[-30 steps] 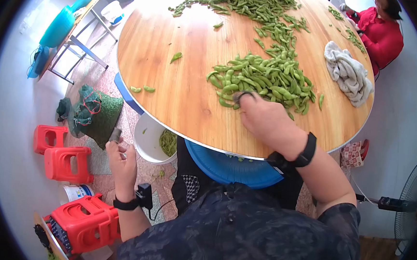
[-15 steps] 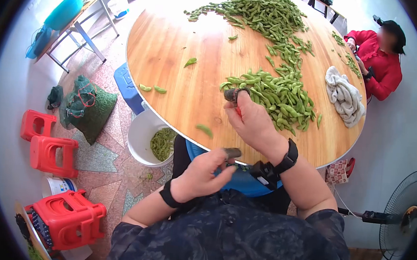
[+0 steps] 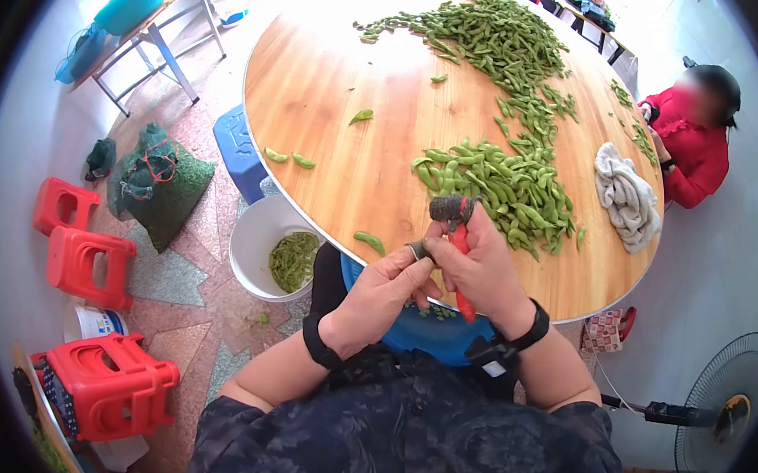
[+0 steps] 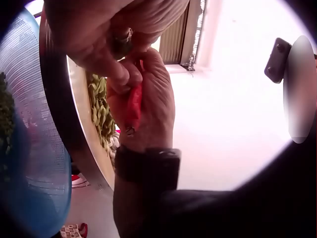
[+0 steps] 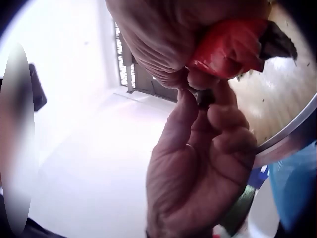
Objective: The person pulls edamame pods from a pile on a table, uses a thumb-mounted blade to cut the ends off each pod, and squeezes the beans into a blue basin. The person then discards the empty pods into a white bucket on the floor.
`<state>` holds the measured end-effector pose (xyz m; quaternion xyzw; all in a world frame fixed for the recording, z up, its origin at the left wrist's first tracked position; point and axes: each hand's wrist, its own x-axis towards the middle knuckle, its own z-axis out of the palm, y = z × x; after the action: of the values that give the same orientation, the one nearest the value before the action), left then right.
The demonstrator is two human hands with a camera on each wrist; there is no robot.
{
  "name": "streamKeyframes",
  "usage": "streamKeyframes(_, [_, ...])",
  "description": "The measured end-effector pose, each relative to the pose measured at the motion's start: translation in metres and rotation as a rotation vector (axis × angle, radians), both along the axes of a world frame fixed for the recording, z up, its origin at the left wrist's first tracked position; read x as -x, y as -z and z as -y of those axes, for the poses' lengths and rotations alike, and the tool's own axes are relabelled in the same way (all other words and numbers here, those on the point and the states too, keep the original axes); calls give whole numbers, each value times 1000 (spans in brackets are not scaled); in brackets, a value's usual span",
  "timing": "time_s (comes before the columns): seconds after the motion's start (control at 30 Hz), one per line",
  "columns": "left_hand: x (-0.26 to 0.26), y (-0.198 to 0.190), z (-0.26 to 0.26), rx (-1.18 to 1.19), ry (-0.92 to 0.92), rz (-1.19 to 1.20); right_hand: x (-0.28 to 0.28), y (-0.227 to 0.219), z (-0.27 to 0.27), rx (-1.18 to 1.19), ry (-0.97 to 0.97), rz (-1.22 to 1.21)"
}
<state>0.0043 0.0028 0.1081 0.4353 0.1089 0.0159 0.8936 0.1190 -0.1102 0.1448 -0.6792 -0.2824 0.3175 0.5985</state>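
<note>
In the head view, my hands meet over the table's front edge. My right hand (image 3: pixel 490 275) curls around a tool with a red handle (image 3: pixel 462 242), whose lower end points toward my body. A dark cover (image 3: pixel 451 208) wraps a finger of that hand. My left hand (image 3: pixel 375 298) touches the right fingertips from the left, with a grey-green cover (image 3: pixel 419 250) on one finger. The right wrist view shows the left fingers (image 5: pixel 203 158) bent up against the right fingertips. I cannot tell whether they pinch anything. Green soybean pods (image 3: pixel 505 188) lie piled just beyond.
A larger pod heap (image 3: pixel 498 38) covers the far table (image 3: pixel 318 100). A cloth (image 3: pixel 628 197) lies at right, near a person in red (image 3: pixel 707 128). Below are a blue basin (image 3: pixel 416 334) and a white bucket (image 3: pixel 246 245). Red stools (image 3: pixel 91 265) and a fan (image 3: pixel 727 415) flank me.
My left hand has come from beside the bucket up to my right hand. The right hand has drawn back from the pod pile toward the table edge. A single pod now lies near that edge.
</note>
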Motion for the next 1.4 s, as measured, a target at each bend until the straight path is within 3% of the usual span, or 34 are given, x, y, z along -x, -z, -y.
streamKeyframes(0.1, [-6, 17, 0, 20, 7, -4, 9, 4, 10, -76, 79, 103])
streamKeyframes(0.2, [-2, 8, 6, -80, -19, -3, 6, 8, 23, -87, 150, 464])
streamKeyframes(0.23, [-2, 6, 7, -80, -12, -7, 2, 6, 30, -84, 157, 461])
streamKeyframes(0.3, [0, 4, 10, -237, -15, 32, -1, -1, 43, 104, -34, 469])
streamKeyframes(0.33, [1, 3, 11, -236, -12, 27, 2, -6, 45, 140, -59, 229])
streamKeyframes(0.4, [2, 2, 12, -538, 10, 111, 2, -9, 51, 151, -121, 159])
streamKeyframes(0.57, [3, 11, 13, -559, 54, 92, 1, 8, 63, 109, -231, 69])
streamKeyframes(0.63, [2, 15, 14, -606, 45, 115, -1, 14, 67, 103, -245, 289])
streamKeyframes(0.73, [2, 15, 16, -635, 52, 151, 1, 11, 71, 163, -225, 307])
streamKeyframes(0.8, [3, 8, 19, -874, -3, 191, 3, 11, 71, 154, -211, 365])
streamKeyframes(0.83, [2, 5, 20, -875, 2, 191, 5, 10, 71, 147, -200, 429])
streamKeyframes(0.9, [-1, 1, 23, -1299, -176, 395, 8, 8, 72, 176, -184, 518])
streamKeyframes(1.03, [-1, 4, 24, -1324, -217, 426, 14, 20, 73, 156, -129, 694])
streamKeyframes(1.1, [3, 4, 20, -477, 148, -2, 14, 25, 74, 89, -136, 669])
streamKeyframes(1.13, [3, 5, 18, -475, 148, -8, 15, 27, 74, 26, -143, 641])
streamKeyframes(1.2, [-1, 7, 15, 295, 277, -202, 14, 20, 76, 62, -199, 745])
streamKeyframes(1.33, [-6, 1, 19, 257, 303, -257, 6, 16, 83, 142, -287, 988])
streamKeyframes(1.37, [-5, -1, 23, -217, 237, -91, 3, 17, 85, 151, -281, 985])
streamKeyframes(1.4, [-5, -2, 26, -685, 159, 85, 0, 18, 87, 93, -271, 687])
